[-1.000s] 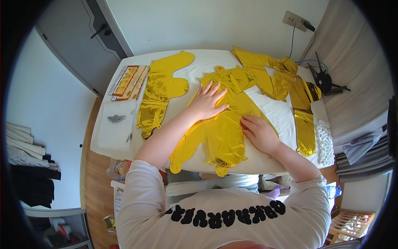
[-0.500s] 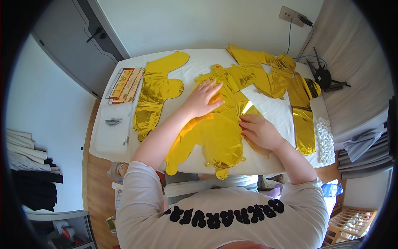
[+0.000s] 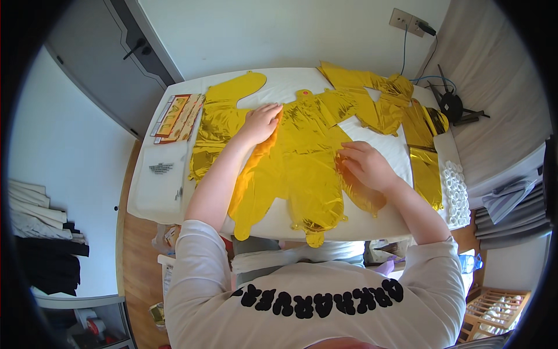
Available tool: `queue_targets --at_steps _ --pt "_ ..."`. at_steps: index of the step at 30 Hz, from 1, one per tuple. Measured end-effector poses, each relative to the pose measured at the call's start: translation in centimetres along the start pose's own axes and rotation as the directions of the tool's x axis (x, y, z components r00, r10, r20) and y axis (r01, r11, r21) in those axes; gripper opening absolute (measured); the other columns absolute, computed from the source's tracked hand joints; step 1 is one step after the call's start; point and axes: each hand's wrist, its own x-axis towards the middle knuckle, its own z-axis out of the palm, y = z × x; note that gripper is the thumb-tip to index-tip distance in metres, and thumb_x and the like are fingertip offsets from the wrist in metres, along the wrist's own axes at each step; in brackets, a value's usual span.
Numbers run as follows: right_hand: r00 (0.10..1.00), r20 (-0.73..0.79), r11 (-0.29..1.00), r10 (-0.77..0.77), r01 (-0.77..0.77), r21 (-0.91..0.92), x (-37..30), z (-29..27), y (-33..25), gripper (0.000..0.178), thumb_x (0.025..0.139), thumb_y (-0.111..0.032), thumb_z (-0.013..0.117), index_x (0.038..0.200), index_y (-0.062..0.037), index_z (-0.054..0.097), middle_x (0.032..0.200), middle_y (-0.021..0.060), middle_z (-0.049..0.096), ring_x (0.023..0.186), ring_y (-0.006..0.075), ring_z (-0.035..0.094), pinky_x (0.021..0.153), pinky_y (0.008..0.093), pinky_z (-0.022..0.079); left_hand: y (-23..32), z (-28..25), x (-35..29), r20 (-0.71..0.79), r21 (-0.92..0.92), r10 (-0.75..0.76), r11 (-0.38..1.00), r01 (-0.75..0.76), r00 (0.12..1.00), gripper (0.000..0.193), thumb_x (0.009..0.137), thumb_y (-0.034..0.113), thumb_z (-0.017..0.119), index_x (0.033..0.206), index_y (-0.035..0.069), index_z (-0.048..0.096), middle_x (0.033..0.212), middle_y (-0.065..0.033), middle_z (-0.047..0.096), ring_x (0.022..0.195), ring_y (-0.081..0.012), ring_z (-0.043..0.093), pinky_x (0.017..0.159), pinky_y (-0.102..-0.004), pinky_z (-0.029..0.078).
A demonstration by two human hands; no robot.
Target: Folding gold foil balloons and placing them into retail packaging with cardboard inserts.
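Note:
A large flat gold foil balloon [image 3: 314,192] lies across the middle of the white-covered table, wrinkled, with rounded lobes and small tabs hanging over the near edge. My left hand [image 3: 261,123] grips its raised left edge, fingers close together, and the foil there shows orange reflections. Over the balloon's right side rests my right hand [image 3: 367,166], fingers stretched out and touching or just above the foil; the contact is partly hidden. More flat gold foil [image 3: 218,131] lies left of my left hand, and further gold foil pieces [image 3: 381,113] spread along the far right.
Printed cards [image 3: 177,119] and a clear plastic bag [image 3: 156,180] lie at the table's left. White rings [image 3: 456,195] sit at the right edge. A black router [image 3: 451,107] with cables stands at the far right, below a wall socket [image 3: 410,22].
My left hand has shifted left from the balloon's middle, drawing a foil edge leftward so it overlaps the left foil piece. My right hand has lifted slightly and opened out.

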Motion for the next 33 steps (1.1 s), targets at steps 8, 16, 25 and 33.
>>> queue_targets --at_steps 8,16,25,33 --pt "0.998 0.055 1.0 -0.001 -0.001 0.021 1.2 1.5 -0.9 0.028 0.092 -0.014 0.069 0.119 -0.0037 0.071 0.127 0.016 0.067 0.117 0.0356 0.062 0.099 0.0412 0.052 1.5 0.4 0.0 0.032 0.134 0.084 0.987 -0.087 0.996 0.054 0.105 0.022 0.043 0.159 0.017 0.037 0.159 -0.0067 0.046 0.154 -0.025 0.03 0.127 -0.0518 0.015" --pt "0.999 0.028 0.998 -0.036 0.037 -0.041 0.7 2.2 -0.6 0.032 0.091 -0.019 0.073 0.12 -0.0047 0.071 0.128 0.0153 0.066 0.118 0.0347 0.062 0.1 0.0417 0.052 0.0 0.7 -0.2 -0.095 0.17 0.188 0.971 -0.17 0.978 0.046 0.104 0.028 0.052 0.148 0.016 0.053 0.148 -0.0028 0.056 0.14 -0.0246 0.044 0.124 -0.0493 0.022" --pt "0.997 0.037 0.997 -0.063 0.065 -0.037 0.6 2.6 -0.5 0.035 0.092 -0.019 0.073 0.124 -0.0074 0.07 0.129 0.016 0.064 0.119 0.036 0.06 0.101 0.0441 0.049 -0.8 0.8 -0.5 -0.133 0.107 0.182 0.98 -0.169 0.974 0.046 0.103 0.036 0.056 0.145 0.017 0.058 0.148 -0.0026 0.057 0.141 -0.0258 0.044 0.121 -0.0467 0.026" --pt "0.998 0.024 0.996 -0.058 0.06 -0.061 0.4 3.0 -0.4 0.035 0.092 -0.02 0.072 0.125 -0.0088 0.07 0.128 0.0155 0.064 0.118 0.0355 0.06 0.101 0.0452 0.049 3.5 -2.0 -1.7 -0.012 0.235 -0.041 0.971 0.043 0.999 0.059 0.103 0.047 0.055 0.151 0.014 0.051 0.157 -0.0092 0.049 0.147 -0.027 0.041 0.122 -0.0486 0.026"
